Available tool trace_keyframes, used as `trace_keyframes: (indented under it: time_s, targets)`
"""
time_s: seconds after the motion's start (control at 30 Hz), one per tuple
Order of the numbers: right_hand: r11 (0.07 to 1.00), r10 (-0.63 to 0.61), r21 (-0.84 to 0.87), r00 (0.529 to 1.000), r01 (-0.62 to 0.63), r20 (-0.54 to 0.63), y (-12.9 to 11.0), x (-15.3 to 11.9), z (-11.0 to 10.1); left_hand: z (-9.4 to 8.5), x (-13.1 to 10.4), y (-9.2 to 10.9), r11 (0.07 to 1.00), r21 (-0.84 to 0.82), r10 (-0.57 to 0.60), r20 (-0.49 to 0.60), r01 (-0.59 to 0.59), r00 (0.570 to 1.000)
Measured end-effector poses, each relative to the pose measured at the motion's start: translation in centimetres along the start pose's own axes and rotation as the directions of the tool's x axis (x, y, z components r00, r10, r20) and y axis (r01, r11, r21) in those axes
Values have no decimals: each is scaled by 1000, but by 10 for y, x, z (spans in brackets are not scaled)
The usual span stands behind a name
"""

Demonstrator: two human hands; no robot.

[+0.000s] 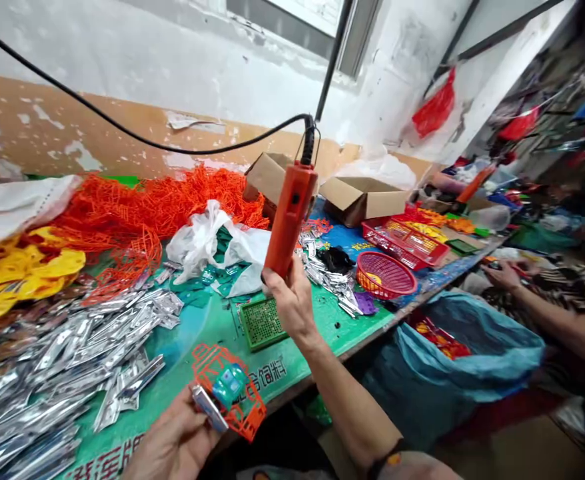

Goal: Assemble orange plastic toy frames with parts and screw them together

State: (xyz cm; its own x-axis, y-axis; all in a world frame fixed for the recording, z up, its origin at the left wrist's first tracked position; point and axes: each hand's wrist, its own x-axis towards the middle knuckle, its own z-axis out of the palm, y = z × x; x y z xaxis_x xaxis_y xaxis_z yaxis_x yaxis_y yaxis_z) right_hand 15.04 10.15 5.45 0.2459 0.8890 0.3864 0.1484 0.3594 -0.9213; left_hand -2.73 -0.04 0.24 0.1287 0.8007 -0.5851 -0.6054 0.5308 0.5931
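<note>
Apart, your right hand (296,308) clasped the corded tool (288,217) while your left hand (178,427) pinched the silver packet (210,409) against the orange frame (247,427), likely steadying both.

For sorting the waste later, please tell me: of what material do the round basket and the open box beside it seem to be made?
Round basket: likely plastic, slightly glossy, with moulded-looking openwork sides. Open box: probably cardboard, matt brown with folded flaps.
</note>
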Motion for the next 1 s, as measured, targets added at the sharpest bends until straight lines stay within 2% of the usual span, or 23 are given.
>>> trace_keyframes:
  time_s: [0.1, 0.17, 0.23, 0.27, 0.33, 0.47, 0.53, 0.6, 0.7, 0.8, 0.9, 1.0]
  targets:
    - [990, -72, -118, 997, 74, 21, 4, -5, -3, 3, -1, 0, 998, -58, 10, 17, -9, 1000]
    - [956, -111, -266, 991, 125, 68, 10, -6, -10, 2, -3, 2, 996, -79, 33, -13, -34, 999]
    - [848, -96, -510, 988, 146, 123, 20, -5, -26, -1, -3, 5, 994, -86, 63, -89, -71, 994]
    - [756, -70, -639, 989, 139, 133, 26, -4, -38, -2, -2, 6, 992, -87, 74, -133, -86, 988]
    - [628, -15, -776, 997, 65, 72, 39, -4, -69, -5, -1, 6, 991, -91, 82, -205, -102, 975]
    - [412, 80, -897, 987, -158, -137, 62, -11, -135, -4, -2, 3, 990, -101, 70, -261, -100, 963]
    - [324, 118, -917, 972, -231, -204, 69, -15, -156, 0, -4, 1, 989, -106, 68, -258, -98, 964]
    - [271, 154, -924, 960, -269, -235, 75, -19, -164, 5, -5, -2, 987, -118, 81, -250, -113, 965]
    - [258, 194, -918, 947, -302, -257, 83, -21, -162, 7, -5, -4, 976, -155, 113, -247, -154, 962]
    - [314, 205, -890, 939, -332, -277, 90, -21, -158, 3, -4, -6, 968, -170, 138, -257, -186, 956]
    - [430, 208, -833, 936, -349, -285, 94, -20, -163, -4, 0, -9, 962, -154, 179, -270, -226, 946]
    - [597, 238, -722, 936, -351, -259, 89, -22, -168, -6, 4, -11, 952, -135, 225, -299, -274, 927]
